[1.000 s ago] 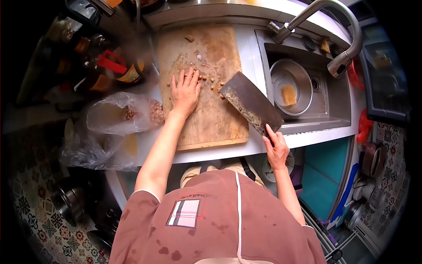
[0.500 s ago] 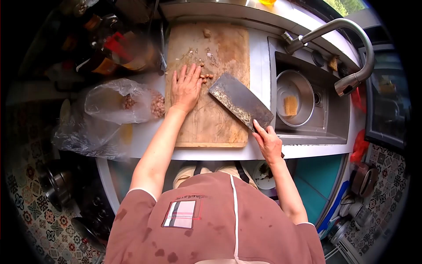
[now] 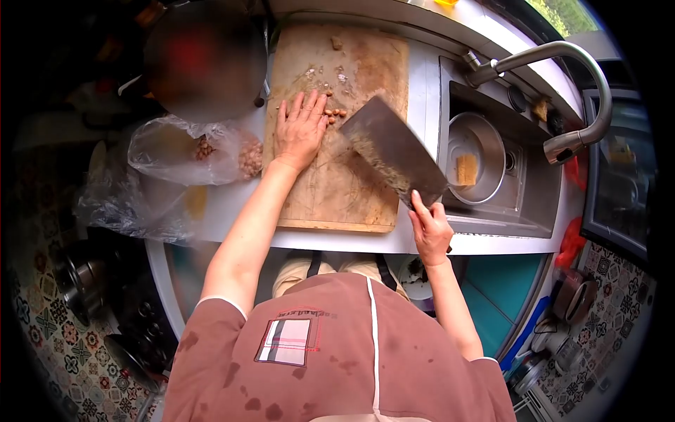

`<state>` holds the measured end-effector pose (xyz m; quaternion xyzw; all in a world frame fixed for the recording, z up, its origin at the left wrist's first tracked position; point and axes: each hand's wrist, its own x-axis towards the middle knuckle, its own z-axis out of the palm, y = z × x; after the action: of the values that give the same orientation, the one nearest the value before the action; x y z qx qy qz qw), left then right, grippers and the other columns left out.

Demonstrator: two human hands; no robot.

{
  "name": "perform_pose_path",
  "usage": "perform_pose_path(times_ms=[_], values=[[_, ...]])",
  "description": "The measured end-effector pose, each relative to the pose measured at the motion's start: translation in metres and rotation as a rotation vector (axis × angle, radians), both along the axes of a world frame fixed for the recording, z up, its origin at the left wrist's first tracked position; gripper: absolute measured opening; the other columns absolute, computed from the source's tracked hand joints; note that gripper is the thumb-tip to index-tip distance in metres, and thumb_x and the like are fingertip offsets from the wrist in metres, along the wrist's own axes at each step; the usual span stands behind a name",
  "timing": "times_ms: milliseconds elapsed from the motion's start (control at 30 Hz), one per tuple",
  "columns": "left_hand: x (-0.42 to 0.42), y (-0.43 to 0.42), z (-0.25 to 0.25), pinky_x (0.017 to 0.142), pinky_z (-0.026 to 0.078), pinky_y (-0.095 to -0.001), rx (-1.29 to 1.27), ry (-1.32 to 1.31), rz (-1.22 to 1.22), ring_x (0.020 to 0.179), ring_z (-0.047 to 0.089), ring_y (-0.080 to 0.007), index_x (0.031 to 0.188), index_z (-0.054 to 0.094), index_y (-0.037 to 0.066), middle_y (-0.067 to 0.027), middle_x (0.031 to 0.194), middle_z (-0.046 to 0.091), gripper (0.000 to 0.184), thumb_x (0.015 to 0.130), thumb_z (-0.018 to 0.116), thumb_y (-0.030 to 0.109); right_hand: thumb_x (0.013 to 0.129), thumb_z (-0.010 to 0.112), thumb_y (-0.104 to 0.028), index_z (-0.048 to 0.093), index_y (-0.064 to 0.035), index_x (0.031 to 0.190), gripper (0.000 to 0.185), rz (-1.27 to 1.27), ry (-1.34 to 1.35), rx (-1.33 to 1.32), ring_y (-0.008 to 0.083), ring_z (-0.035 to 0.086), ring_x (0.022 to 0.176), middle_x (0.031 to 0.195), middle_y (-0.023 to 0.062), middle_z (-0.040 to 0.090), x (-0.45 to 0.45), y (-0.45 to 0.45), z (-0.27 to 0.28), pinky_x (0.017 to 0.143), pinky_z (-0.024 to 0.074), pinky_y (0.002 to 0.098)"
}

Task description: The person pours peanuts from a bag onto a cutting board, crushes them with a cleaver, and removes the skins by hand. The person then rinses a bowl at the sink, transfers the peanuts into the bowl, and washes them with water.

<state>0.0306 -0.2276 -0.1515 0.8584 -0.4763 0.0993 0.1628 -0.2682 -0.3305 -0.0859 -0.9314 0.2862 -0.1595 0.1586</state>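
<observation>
My left hand (image 3: 301,132) lies palm down on the wooden cutting board (image 3: 337,204), fingers stretched and a little apart. Beside its fingertips are several small brown nuts (image 3: 336,114), with pale crumbs (image 3: 325,73) farther up the board. My right hand (image 3: 430,228) grips the handle end of a wide dark cleaver (image 3: 397,151), its forefinger along the blade. Bits cling to the blade, which is tilted over the board's right side. What lies under my left palm is hidden. Left of the board, a clear plastic bag (image 3: 176,149) holds more brown nuts.
A sink (image 3: 527,204) on the right holds a metal bowl (image 3: 485,144) with a yellow sponge (image 3: 465,170). A curved faucet (image 3: 605,91) stands behind it. A blurred dark round shape (image 3: 204,63) is at upper left. The counter's front edge runs before my body.
The nuts that were scattered right of my left hand are now grouped near its fingers. The cleaver moved left toward them, then its blade tilted up. The whole view has shifted.
</observation>
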Motion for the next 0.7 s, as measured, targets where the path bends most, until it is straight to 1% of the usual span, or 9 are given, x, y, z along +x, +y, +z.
perform_pose_path(times_ms=[33,67,200,233,333,367,400,467,700], values=[[0.000,0.000,0.000,0.106,0.021,-0.0438,0.007,-0.011,-0.001,0.127,0.036,-0.0229,0.133,0.042,0.018,-0.0020,0.137,0.041,0.043,0.092,0.042,0.030,0.078,0.066,-0.016,0.057,-0.0256,0.119,0.043,0.076,0.115,-0.066,0.0222,0.051,0.060,0.074,0.0061,0.046,0.002,-0.003,-0.009,0.052,0.0437,0.0330],[0.001,0.000,0.001,0.106,0.021,-0.0438,0.006,-0.002,-0.006,0.127,0.036,-0.0230,0.133,0.042,0.018,-0.0020,0.137,0.041,0.043,0.092,0.042,0.031,0.079,0.065,-0.018,0.056,-0.0269,0.121,0.043,0.081,0.126,0.048,0.0220,0.052,0.060,0.075,0.0064,0.046,-0.004,-0.002,-0.021,0.051,0.0433,0.0340],[-0.003,0.003,0.001,0.106,0.021,-0.0442,-0.004,0.017,-0.009,0.127,0.036,-0.0235,0.133,0.042,0.016,-0.0028,0.137,0.041,0.044,0.092,0.043,0.031,0.079,0.065,-0.017,0.056,-0.0283,0.120,0.044,0.062,0.178,0.031,0.0224,0.050,0.057,0.071,0.0074,0.045,0.002,-0.004,0.009,0.051,0.0425,0.0325],[0.000,0.002,0.001,0.106,0.021,-0.0444,-0.014,0.014,-0.014,0.126,0.036,-0.0236,0.133,0.042,0.016,-0.0032,0.137,0.041,0.044,0.092,0.043,0.032,0.083,0.062,-0.018,0.057,-0.0215,0.121,0.038,0.067,0.142,0.125,0.0172,0.048,0.055,0.068,0.0048,0.047,-0.001,-0.007,0.014,0.050,0.0411,0.0282],[-0.004,0.002,0.011,0.106,0.022,-0.0443,-0.134,0.047,-0.057,0.124,0.039,-0.0254,0.128,0.047,0.014,-0.0075,0.133,0.045,0.041,0.090,0.048,0.027,0.089,0.056,-0.020,0.055,-0.0131,0.122,0.034,-0.102,-0.135,0.914,0.0103,0.048,0.054,0.068,0.0017,0.051,-0.023,-0.009,0.014,0.049,0.0396,0.0263],[-0.008,0.002,0.017,0.106,0.022,-0.0444,-0.172,0.055,-0.081,0.124,0.039,-0.0258,0.127,0.048,0.013,-0.0085,0.131,0.046,0.040,0.089,0.050,0.025,0.094,0.047,-0.022,0.050,-0.0047,0.124,0.035,-0.175,-0.242,1.231,0.0067,0.046,0.054,0.068,0.0018,0.052,-0.032,-0.010,0.022,0.048,0.0381,0.0220],[-0.012,0.000,0.019,0.106,0.023,-0.0444,-0.209,0.064,-0.112,0.123,0.040,-0.0262,0.125,0.050,0.013,-0.0094,0.129,0.048,0.038,0.088,0.051,0.023,0.096,0.041,-0.025,0.046,-0.0040,0.126,0.037,-0.303,-0.338,1.404,0.0077,0.046,0.052,0.065,0.0042,0.051,-0.033,-0.007,0.031,0.047,0.0395,0.0206],[-0.031,-0.014,0.007,0.104,0.026,-0.0447,-0.260,0.149,-0.210,0.121,0.042,-0.0285,0.117,0.054,0.009,-0.0114,0.124,0.051,0.033,0.085,0.055,0.019,0.097,0.039,-0.028,0.043,-0.0045,0.127,0.038,-0.364,-0.427,1.523,0.0078,0.046,0.050,0.065,0.0052,0.052,-0.030,-0.007,0.045,0.046,0.0408,0.0202],[-0.083,-0.058,0.009,0.100,0.034,-0.0426,-0.363,0.232,-0.182,0.109,0.050,-0.0296,0.100,0.061,0.005,-0.0111,0.107,0.058,0.027,0.077,0.064,0.018,0.097,0.040,-0.029,0.047,-0.0053,0.125,0.038,-0.384,-0.348,1.375,0.0065,0.045,0.049,0.065,0.0030,0.051,-0.026,-0.007,0.041,0.045,0.0394,0.0195]])
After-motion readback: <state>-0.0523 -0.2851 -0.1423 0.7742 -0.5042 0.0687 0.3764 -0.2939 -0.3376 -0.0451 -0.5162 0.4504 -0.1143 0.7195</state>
